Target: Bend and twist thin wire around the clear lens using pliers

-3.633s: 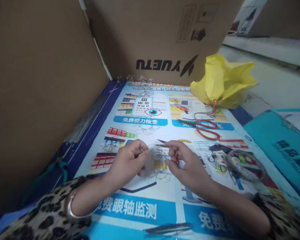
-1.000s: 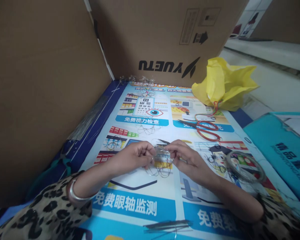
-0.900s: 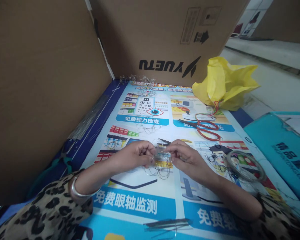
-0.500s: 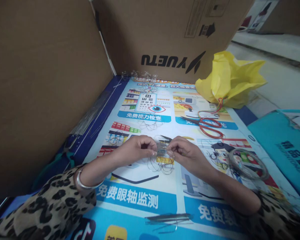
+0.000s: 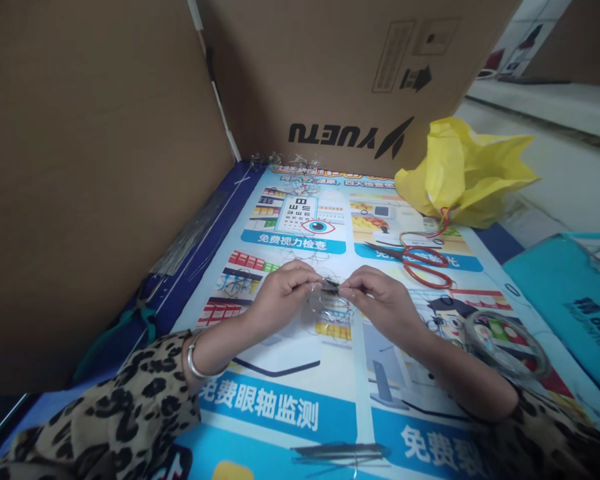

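My left hand [image 5: 285, 293] and my right hand [image 5: 377, 305] meet over the middle of a printed poster mat [image 5: 290, 380]. Both pinch a small tangle of thin wire loops [image 5: 330, 303], fingertips almost touching. Loose loops of the wire hang below the fingers onto the mat. A dark pointed tool tip shows just between the fingertips. My left wrist carries a silver bangle [image 5: 196, 357]; both sleeves are leopard print.
Cardboard walls [image 5: 90, 167] stand left and behind. Red-handled scissors [image 5: 420, 260] and a yellow plastic bag [image 5: 463, 173] lie at the back right. A clear coil of line [image 5: 505, 337] rests right. A bundle of straight wires [image 5: 340, 453] lies near me, more wire bits [image 5: 290, 163] by the box.
My hands have drawn closer together and shifted slightly away from me. The wire piece between them looks more bunched. The camera has tilted a little.
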`<state>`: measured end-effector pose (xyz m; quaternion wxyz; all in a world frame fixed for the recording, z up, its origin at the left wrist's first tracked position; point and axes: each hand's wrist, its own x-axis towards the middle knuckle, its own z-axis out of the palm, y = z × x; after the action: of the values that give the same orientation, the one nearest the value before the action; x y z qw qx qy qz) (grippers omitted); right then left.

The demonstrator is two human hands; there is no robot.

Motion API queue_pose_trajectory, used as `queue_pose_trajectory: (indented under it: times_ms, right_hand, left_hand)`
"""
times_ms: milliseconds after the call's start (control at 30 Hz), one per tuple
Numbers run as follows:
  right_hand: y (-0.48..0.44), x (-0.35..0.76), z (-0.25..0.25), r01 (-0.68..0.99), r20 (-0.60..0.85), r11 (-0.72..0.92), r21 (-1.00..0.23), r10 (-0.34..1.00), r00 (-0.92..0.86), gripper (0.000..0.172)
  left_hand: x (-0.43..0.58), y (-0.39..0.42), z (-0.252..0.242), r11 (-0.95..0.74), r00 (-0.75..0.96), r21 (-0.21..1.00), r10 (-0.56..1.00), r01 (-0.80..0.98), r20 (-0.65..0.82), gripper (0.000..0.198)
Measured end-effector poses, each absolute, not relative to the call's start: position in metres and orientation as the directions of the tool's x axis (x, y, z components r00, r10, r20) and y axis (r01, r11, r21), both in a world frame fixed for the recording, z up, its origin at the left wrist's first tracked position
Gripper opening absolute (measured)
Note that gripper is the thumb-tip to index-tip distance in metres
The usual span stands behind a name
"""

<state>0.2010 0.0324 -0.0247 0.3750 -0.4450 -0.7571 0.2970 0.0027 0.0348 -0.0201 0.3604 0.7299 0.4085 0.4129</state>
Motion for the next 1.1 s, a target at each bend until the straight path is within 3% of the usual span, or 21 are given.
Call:
queue_pose_trajectory:
  times_ms: [100,633,867,1100]
  right_hand:
    - [0.039,0.202,-0.027,0.44,0.341,0.467,-0.767,0.878,-0.336,0.011]
    - [0.045,0.2,-0.041,0.48,0.265,0.38,-0.791,0.919,-0.291,0.013]
    - [0.036,0.199,-0.043,0.414,0.204,0.216,-0.884,0.976,-0.072,0.018]
    - [0.027,0.191,-0.034,0.412,0.106,0.07,-0.908,0.992,0.065,0.022]
  left_hand:
    - [0.005,0.037,-0.023,-0.418,0.301,0.856,0.895,0.306,0.329,0.013]
    - [0.002,0.037,-0.041,-0.433,0.324,0.82,0.89,0.376,0.321,0.019]
    - [0.0,0.03,-0.039,-0.404,0.245,0.802,0.913,0.44,0.326,0.03]
    - [0.003,0.021,-0.033,-0.405,0.132,0.772,0.91,0.489,0.394,0.012]
